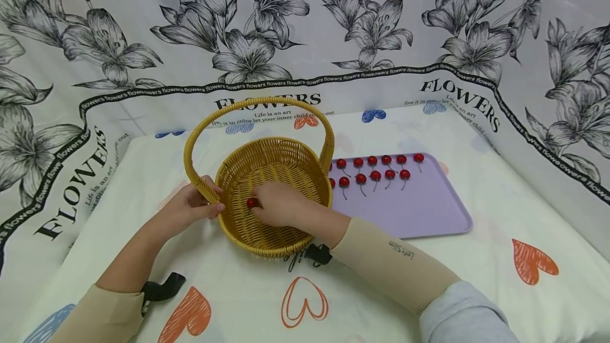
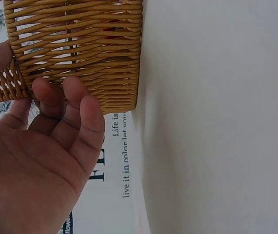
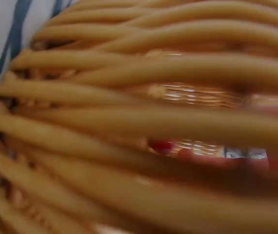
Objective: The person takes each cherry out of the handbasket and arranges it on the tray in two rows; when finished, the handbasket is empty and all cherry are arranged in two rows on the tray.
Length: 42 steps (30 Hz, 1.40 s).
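Note:
A round woven yellow-brown basket with a tall arched handle stands on the cloth. My left hand grips it at the left foot of the handle. Up close in the left wrist view, that hand's fingers curl beside the woven wall. Over the basket's front right rim reaches my right hand, low inside it, with a red cherry pinched at the fingertips. Blurred basket strands fill most of the right wrist view, hiding nearly all of that hand; a bit of red shows through a gap.
Right of the basket lies a purple tray with two rows of red stemmed cherries along its back; the basket covers the tray's left end. A white cloth printed with hearts spreads underneath. Flower-printed fabric rises behind.

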{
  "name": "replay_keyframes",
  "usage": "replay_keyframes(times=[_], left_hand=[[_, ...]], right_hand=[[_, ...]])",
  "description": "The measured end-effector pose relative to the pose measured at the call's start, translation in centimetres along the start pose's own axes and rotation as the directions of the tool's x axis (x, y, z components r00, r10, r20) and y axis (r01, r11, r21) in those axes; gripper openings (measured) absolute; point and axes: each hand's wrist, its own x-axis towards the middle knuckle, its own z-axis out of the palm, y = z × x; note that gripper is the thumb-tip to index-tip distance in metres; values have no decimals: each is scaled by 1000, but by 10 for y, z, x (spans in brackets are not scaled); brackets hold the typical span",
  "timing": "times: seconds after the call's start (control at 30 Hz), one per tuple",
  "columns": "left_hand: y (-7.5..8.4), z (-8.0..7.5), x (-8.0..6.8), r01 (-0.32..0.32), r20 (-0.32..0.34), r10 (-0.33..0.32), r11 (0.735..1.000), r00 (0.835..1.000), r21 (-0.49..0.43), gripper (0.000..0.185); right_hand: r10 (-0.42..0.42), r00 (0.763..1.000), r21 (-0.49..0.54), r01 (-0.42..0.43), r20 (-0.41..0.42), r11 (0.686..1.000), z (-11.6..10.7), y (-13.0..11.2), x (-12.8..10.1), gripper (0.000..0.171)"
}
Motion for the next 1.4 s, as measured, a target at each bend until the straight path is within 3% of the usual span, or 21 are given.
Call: replay_keyframes(times=[0.1,0.23,0.43,0.7,1.0,1.17,1.4], left_hand=[[-2,0,1,-9,2,9,1000,1000,-4,23],[-4,0,1,3,-13,-3,1000,1000,8,24],[-6,-2,1,20,-24,-19,1000,1000,24,25],[-6,-3,0,23,-28,-23,999,999,25,22],[-4,-1,0,11,-13,-11,1000,1000,13,23],[-3,-1,1,6,-16,-6,1000,1000,7,24],[-3,-1,1,3,-18,-3,1000,1000,8,22]], right_hand=[[41,998,-75,-37,50,996,8,-1,7,51],[45,996,-113,-36,72,993,13,0,13,41],[-13,999,-170,20,47,985,16,0,15,21],[-57,998,-193,51,-25,980,13,1,9,13],[-93,987,-31,89,-130,996,-11,10,-20,26],[-137,966,-12,137,-218,990,-28,23,-43,35],[-140,956,33,153,-260,988,-52,46,-70,36]])
